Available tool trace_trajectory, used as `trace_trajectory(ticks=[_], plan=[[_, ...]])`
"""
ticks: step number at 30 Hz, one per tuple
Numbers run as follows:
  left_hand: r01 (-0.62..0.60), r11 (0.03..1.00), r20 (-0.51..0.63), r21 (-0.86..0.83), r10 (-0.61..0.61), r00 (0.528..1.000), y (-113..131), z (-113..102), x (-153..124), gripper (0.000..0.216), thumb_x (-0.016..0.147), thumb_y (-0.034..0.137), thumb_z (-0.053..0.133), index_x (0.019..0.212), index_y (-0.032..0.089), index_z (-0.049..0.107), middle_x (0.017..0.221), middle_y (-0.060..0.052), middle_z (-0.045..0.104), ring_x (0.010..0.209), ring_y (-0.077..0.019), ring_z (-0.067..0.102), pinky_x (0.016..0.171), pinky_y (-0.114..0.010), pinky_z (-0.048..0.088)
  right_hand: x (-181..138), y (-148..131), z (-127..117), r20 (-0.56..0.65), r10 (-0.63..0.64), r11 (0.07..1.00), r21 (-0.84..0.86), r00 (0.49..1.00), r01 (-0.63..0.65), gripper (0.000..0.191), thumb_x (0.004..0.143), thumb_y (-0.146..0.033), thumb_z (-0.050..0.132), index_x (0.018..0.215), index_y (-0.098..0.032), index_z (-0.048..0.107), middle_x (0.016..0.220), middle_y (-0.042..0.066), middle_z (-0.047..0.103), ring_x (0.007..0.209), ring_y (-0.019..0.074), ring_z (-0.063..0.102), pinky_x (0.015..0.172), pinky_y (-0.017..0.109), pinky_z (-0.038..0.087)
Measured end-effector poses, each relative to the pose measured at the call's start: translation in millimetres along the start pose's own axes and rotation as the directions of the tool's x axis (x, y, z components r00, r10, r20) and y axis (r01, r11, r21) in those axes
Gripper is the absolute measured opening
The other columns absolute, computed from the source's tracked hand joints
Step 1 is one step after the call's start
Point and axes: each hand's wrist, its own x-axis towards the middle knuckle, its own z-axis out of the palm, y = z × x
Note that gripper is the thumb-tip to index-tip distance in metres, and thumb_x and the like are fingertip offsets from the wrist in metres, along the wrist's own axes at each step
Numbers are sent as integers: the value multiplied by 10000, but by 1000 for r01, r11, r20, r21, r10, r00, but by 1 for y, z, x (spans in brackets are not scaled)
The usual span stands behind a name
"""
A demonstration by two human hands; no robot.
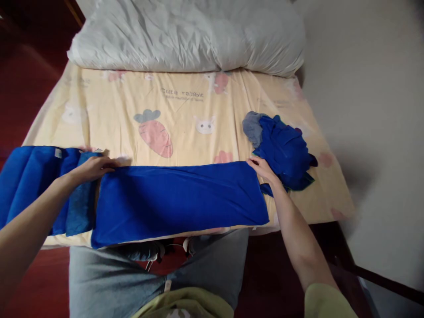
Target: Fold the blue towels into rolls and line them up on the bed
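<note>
A blue towel point(182, 198) lies spread as a long rectangle along the near edge of the bed, with a few light creases. At its far left corner my left hand point(97, 167) pinches the fabric between thumb and fingers. My right hand point(260, 168) grips the far right corner in the same way. To the left, partly behind my left forearm, several folded blue towels point(39, 172) sit side by side. Just past my right hand is a crumpled heap of blue cloths point(285, 150) with a grey cloth point(253, 128) at its upper left.
The bed is covered by a yellow sheet point(185, 132) printed with carrots and rabbits. A bunched white quilt point(185, 35) fills the far end. A pale wall point(367, 110) stands to the right. Below the near edge are my legs in jeans point(102, 278) and a dark red floor.
</note>
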Motion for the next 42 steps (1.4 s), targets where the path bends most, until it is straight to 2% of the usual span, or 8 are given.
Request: trace_trajectory(ticks=[5, 10, 16, 21, 25, 28, 35, 42], plan=[[35, 992, -121, 120, -21, 992, 10, -6, -2, 356, 874, 324, 525, 1006, 105, 772, 1031, -97, 784, 965, -216, 690, 994, -328, 548, 14, -4, 5, -142, 4, 989, -149, 990, -25, 299, 891, -473, 678, 896, -180, 739, 976, 115, 783, 943, 274, 700, 947, 421, 549], [102, 986, -278, 132, -62, 959, 24, -7, -1, 350, 906, 206, 484, 1067, 69, 763, 1065, -113, 756, 995, -210, 659, 994, -312, 528, 24, -7, 19, -332, 29, 964, -240, 943, -114, 193, 902, -332, 632, 916, -168, 731, 1051, 168, 751, 999, 296, 675, 988, 428, 517], [228, 972, -374, 53, -192, 907, 40, 2, 6, 394, 1005, 213, 431, 1174, 39, 742, 1124, -140, 707, 978, -212, 609, 935, -335, 514, 24, -19, 37, -484, 127, 939, -223, 866, -263, 223, 940, -304, 568, 999, -150, 719, 1144, 214, 700, 1067, 340, 649, 1029, 483, 480], [283, 959, -524, -3, -243, 816, 79, 17, -4, 471, 1042, 206, 349, 1384, 82, 647, 1412, -184, 619, 1307, -314, 526, 1131, -493, 433, 11, -52, 56, -553, 103, 937, -224, 827, -267, 424, 1012, -312, 422, 1246, -94, 700, 1339, 281, 627, 1309, 418, 524, 1147, 613, 376], [252, 966, -601, -63, -238, 762, 132, 50, -17, 636, 1019, 327, 438, 1623, 130, 400, 1713, -196, 315, 1597, -407, 238, 1275, -639, 224, -18, -89, 98, -413, -122, 935, -354, 903, -35, 566, 1064, -412, 364, 1540, -148, 519, 1658, 195, 414, 1538, 380, 328, 1283, 625, 206], [267, 952, -562, -150, -304, 769, 156, 76, -21, 739, 1028, 423, 393, 1658, 50, 294, 1740, -258, 202, 1636, -439, 109, 1285, -692, 140, -35, -98, 129, -250, -81, 928, -371, 965, -18, 676, 1070, -503, 328, 1611, -108, 418, 1714, 205, 326, 1616, 385, 198, 1300, 660, 146], [377, 889, -532, -259, -457, 713, 137, 86, -8, 829, 1024, 549, 365, 1674, 45, 264, 1754, -261, 144, 1640, -453, 63, 1284, -702, 129, -17, -60, 127, -382, 100, 898, -363, 919, -248, 834, 1055, -610, 287, 1654, -31, 321, 1723, 260, 271, 1635, 405, 160, 1296, 698, 96], [335, 901, -543, -275, -433, 719, 133, 76, -4, 859, 1040, 561, 345, 1656, -27, 236, 1747, -301, 90, 1640, -452, 43, 1296, -689, 96, -4, -66, 111, -335, 134, 901, -351, 933, -255, 811, 1070, -566, 281, 1661, -10, 286, 1743, 255, 209, 1651, 378, 122, 1310, 675, 63]])
